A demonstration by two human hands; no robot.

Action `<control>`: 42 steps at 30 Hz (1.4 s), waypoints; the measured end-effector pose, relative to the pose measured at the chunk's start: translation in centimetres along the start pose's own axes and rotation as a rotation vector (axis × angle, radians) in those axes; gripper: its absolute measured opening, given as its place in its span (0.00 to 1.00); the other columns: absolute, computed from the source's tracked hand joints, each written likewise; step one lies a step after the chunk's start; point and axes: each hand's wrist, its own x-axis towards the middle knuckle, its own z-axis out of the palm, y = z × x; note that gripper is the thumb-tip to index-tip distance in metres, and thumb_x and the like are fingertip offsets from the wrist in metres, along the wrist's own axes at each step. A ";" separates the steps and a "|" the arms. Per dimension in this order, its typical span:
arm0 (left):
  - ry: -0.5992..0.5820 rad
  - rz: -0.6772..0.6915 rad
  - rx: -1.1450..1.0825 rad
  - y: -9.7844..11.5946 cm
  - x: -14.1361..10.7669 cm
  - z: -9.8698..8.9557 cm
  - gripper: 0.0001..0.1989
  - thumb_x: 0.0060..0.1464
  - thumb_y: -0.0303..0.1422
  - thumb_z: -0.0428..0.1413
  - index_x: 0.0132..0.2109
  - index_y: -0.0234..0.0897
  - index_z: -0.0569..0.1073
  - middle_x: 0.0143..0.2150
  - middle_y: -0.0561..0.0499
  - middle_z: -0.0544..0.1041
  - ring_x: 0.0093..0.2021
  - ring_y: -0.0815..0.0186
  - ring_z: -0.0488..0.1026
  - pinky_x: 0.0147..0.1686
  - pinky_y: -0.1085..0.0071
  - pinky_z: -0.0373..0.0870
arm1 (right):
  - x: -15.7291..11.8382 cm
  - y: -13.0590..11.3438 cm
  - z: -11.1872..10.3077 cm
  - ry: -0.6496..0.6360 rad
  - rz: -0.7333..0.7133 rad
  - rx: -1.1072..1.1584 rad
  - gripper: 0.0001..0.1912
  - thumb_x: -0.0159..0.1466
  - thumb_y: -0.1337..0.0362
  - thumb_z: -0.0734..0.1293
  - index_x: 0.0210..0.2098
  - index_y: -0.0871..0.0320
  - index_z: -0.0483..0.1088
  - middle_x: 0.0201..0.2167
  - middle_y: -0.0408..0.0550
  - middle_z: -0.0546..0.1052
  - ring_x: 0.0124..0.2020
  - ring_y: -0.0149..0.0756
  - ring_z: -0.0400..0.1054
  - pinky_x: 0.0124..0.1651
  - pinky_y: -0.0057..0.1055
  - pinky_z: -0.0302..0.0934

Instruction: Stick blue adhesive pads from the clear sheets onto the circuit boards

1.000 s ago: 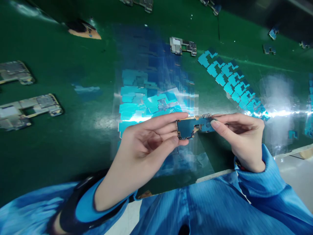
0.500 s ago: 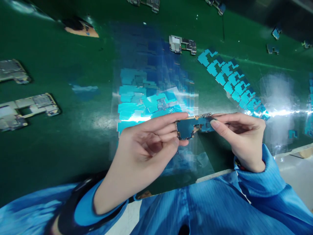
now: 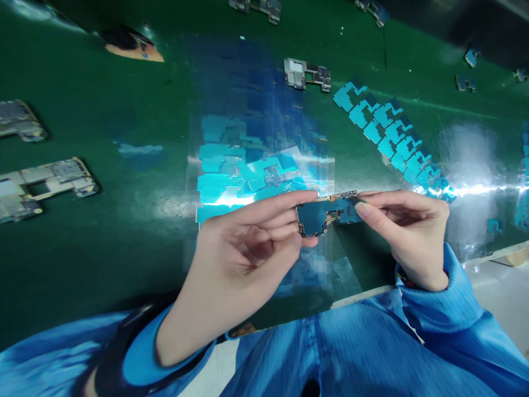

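A small circuit board (image 3: 313, 218) with blue film over its face is held up between my two hands. My left hand (image 3: 252, 248) is closed on its left end, the thumb at the lower edge and the fingers behind and along the top. With thumb and forefinger my right hand (image 3: 399, 223) pinches the board's right end, where a bluish piece of film (image 3: 347, 214) shows. Whether that film lies fully flat there I cannot tell. Below and behind the hands lies a clear sheet bearing bright blue die-cut film pieces (image 3: 223, 160).
Another strip of blue cut films (image 3: 388, 135) lies slantwise at the right. One circuit board (image 3: 307, 74) rests beyond the sheet, and larger-looking boards (image 3: 49, 184) lie at left. More boards (image 3: 264, 8) are along the far side of the green surface (image 3: 144, 237).
Both hands keep their grip on the circuit board, almost unmoved. Boards along the far side have shifted slightly to the right in view; the nearer things have shifted slightly left.
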 end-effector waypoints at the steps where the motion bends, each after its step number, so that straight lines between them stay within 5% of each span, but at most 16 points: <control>1: -0.006 -0.007 -0.010 0.0 0.0 0.0 0.16 0.51 0.34 0.59 0.47 0.34 0.80 0.32 0.51 0.81 0.35 0.64 0.81 0.38 0.60 0.81 | 0.0 0.0 0.0 0.002 -0.001 -0.002 0.12 0.53 0.76 0.75 0.31 0.52 0.81 0.30 0.37 0.83 0.30 0.28 0.79 0.37 0.20 0.76; 23: -0.044 -0.070 -0.073 -0.6 0.6 -0.3 0.17 0.46 0.31 0.66 0.46 0.38 0.80 0.37 0.48 0.83 0.35 0.61 0.80 0.33 0.65 0.82 | 0.0 0.0 0.2 0.017 0.002 -0.024 0.10 0.52 0.74 0.76 0.29 0.53 0.80 0.29 0.39 0.83 0.30 0.30 0.79 0.36 0.22 0.77; 35: -0.006 0.009 -0.088 -1.0 0.8 -0.1 0.13 0.45 0.30 0.66 0.42 0.42 0.82 0.25 0.56 0.80 0.23 0.69 0.78 0.31 0.70 0.83 | -0.1 -0.1 0.3 0.019 0.029 -0.015 0.09 0.52 0.73 0.76 0.29 0.53 0.80 0.29 0.39 0.83 0.30 0.31 0.79 0.37 0.24 0.76; 42: -0.011 -0.082 -0.066 -0.3 1.0 0.0 0.09 0.46 0.29 0.66 0.38 0.41 0.82 0.24 0.56 0.81 0.25 0.67 0.80 0.30 0.73 0.82 | -0.3 0.0 0.6 0.004 0.018 -0.018 0.07 0.52 0.73 0.76 0.28 0.55 0.80 0.28 0.41 0.83 0.30 0.32 0.79 0.36 0.26 0.77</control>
